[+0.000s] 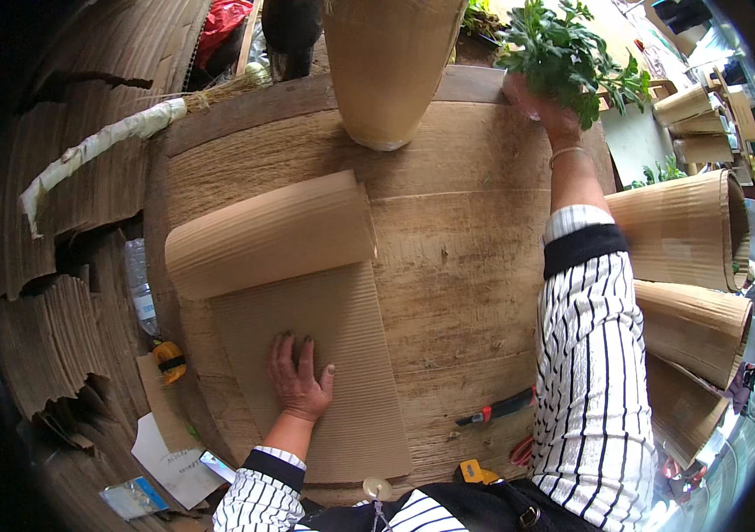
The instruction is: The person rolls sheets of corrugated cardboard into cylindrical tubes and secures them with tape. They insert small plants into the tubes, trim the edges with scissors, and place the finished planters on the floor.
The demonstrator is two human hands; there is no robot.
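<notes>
On the worktop (475, 266), the left grip (300, 387) lies palm-down, spread open, touching the corrugated cardboard sheet (355, 399). The sheet's long axis runs near to far, leaning slightly left; its far end curls into a roll (271, 238) lying crosswise, right end farther. At far right, the right grip (546, 110) touches leafy greens (564, 53), which partly hide it; its closure cannot be told.

Bright glare at right, fisheye-bent edges.
</notes>
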